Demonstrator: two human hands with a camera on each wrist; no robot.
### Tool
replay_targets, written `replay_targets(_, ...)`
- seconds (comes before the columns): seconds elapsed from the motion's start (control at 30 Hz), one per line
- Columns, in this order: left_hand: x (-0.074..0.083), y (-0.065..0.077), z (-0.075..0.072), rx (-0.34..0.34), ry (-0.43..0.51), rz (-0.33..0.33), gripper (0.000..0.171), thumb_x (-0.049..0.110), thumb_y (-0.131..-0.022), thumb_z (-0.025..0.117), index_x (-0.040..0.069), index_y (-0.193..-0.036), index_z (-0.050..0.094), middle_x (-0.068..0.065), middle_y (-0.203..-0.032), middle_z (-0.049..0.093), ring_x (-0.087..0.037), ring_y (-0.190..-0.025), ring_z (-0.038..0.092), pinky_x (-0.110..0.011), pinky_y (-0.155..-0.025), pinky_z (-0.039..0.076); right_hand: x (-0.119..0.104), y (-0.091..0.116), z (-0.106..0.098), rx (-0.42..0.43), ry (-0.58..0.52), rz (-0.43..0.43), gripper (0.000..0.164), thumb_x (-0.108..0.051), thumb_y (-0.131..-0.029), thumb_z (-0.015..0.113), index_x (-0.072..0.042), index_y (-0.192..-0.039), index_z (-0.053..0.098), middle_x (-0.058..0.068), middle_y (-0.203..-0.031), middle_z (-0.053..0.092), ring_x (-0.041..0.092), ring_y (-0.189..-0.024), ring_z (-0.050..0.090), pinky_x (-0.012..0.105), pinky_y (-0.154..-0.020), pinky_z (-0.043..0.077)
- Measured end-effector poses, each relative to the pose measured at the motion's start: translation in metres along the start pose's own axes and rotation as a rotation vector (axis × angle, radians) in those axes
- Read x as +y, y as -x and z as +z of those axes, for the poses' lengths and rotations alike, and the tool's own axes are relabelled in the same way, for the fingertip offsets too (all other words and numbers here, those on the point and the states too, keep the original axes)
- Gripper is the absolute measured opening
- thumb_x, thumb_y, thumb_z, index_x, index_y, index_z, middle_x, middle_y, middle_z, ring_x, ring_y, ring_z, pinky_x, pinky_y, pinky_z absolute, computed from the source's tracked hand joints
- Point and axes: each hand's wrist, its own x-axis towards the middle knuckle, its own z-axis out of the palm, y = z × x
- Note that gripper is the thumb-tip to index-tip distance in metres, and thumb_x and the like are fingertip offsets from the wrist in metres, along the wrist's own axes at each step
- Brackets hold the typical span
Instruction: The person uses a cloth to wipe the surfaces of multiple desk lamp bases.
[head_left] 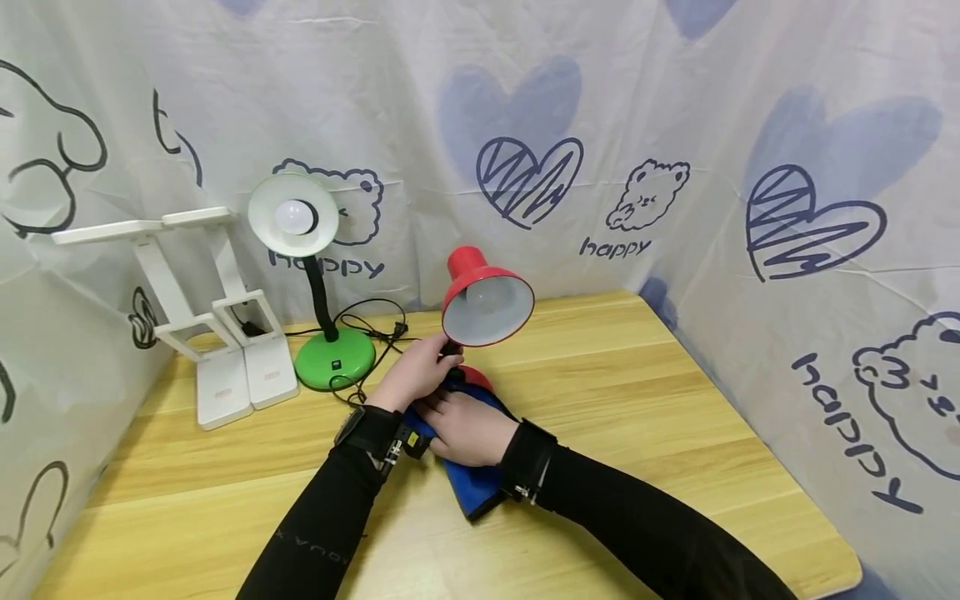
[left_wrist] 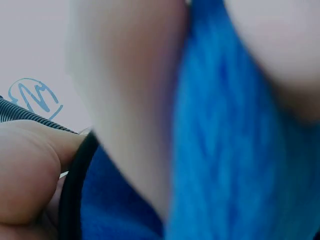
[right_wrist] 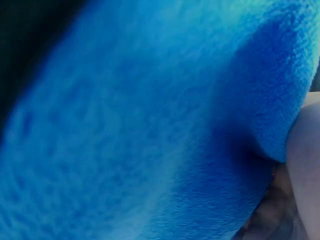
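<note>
A red desk lamp (head_left: 467, 265) stands near the middle of the table, its shade tilted forward with a bulb inside. My left hand (head_left: 417, 372) grips its black ribbed neck (left_wrist: 22, 111) just below the shade. Lower down, my right hand (head_left: 474, 429) holds a blue cloth (head_left: 474, 490) with a dark edge against the lamp's red base (head_left: 477, 377). Part of that base is hidden by the cloth and the hands. Blue fabric (right_wrist: 115, 125) fills most of the right wrist view, with fingers at its right edge.
To the left stands a green desk lamp (head_left: 334, 358), its shade facing forward. Two white folding lamps (head_left: 225, 387) stand beside it. Black cords (head_left: 390, 333) lie tangled behind the left hand. Printed curtains (head_left: 420, 100) enclose the wooden table (head_left: 637, 433) at the back and sides.
</note>
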Motion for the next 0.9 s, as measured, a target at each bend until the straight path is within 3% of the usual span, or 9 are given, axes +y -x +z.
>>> replay_targets(0.17,0.001,0.0,-0.001,0.003,-0.014,-0.01,0.016,0.033,-0.098,0.057,0.019,-0.105,0.058,0.002,-0.093,0.063,-0.017,-0.082,0.059,-0.036,-0.074,0.044,-0.001,0.023,-0.005,-0.015,-0.084,-0.029,0.063,-0.036,-0.101,0.045,-0.009,-0.153,0.022,0.009,-0.159,0.023,0.021,-0.148,0.019,0.036,-0.117,0.024)
replay_targets(0.37,0.002,-0.002,-0.001,0.002,-0.034,-0.003,0.015,0.029,-0.098,0.059,0.018,-0.108,0.059,0.001,-0.096,0.065,-0.017,-0.088,0.06,-0.037,-0.08,0.047,0.004,0.053,-0.006,0.0,-0.142,-0.066,0.056,-0.032,-0.101,0.046,-0.012,-0.151,0.032,0.008,-0.156,0.03,0.02,-0.147,0.023,0.037,-0.116,0.025)
replay_targets(0.6,0.004,0.0,0.0,0.027,-0.022,-0.024,0.012,0.026,-0.097,0.061,0.016,-0.104,0.06,0.0,-0.093,0.065,-0.018,-0.086,0.06,-0.037,-0.079,0.046,0.01,0.074,-0.008,0.012,-0.213,-0.1,0.052,-0.031,-0.101,0.047,-0.013,-0.149,0.037,0.006,-0.154,0.035,0.02,-0.145,0.029,0.037,-0.115,0.029)
replay_targets(0.73,0.004,0.0,0.0,0.022,-0.023,-0.029,0.012,0.029,-0.097,0.06,0.018,-0.102,0.059,0.002,-0.093,0.063,-0.018,-0.085,0.058,-0.036,-0.078,0.045,0.019,0.087,-0.003,0.011,-0.359,-0.051,0.048,-0.029,-0.102,0.043,-0.016,-0.147,0.04,0.003,-0.155,0.034,0.018,-0.145,0.028,0.038,-0.115,0.029)
replay_targets(0.9,0.003,-0.001,0.0,0.01,-0.033,-0.029,0.015,0.031,-0.098,0.059,0.017,-0.105,0.058,0.0,-0.095,0.063,-0.019,-0.087,0.058,-0.037,-0.079,0.046,0.036,0.101,0.009,0.03,-0.552,0.097,0.046,-0.027,-0.103,0.038,-0.019,-0.148,0.039,0.0,-0.156,0.032,0.015,-0.145,0.026,0.04,-0.113,0.031)
